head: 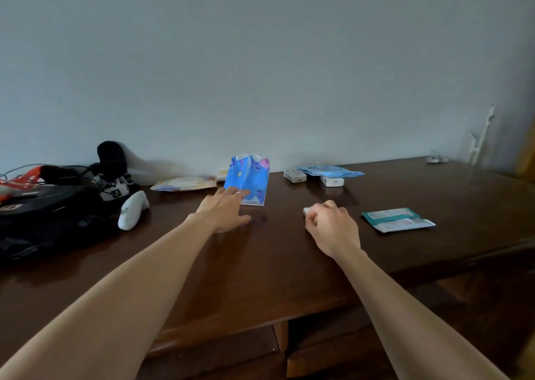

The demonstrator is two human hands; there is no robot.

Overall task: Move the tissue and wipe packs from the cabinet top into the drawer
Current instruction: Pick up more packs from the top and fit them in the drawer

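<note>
Reaching across the surface (289,258), the left hand (224,210) touches a blue tissue pack (249,177) with fingers spread. The right hand (330,223), at its 3 o'clock, is fisted around a small white pack (306,211).

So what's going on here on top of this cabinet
A person is clearing packs off the dark wooden cabinet top. The left hand has its fingers on the upright blue pack, while the right hand is closed around a small white pack. A teal pack, a yellow pack and other packs near the wall lie untouched on top.
</note>
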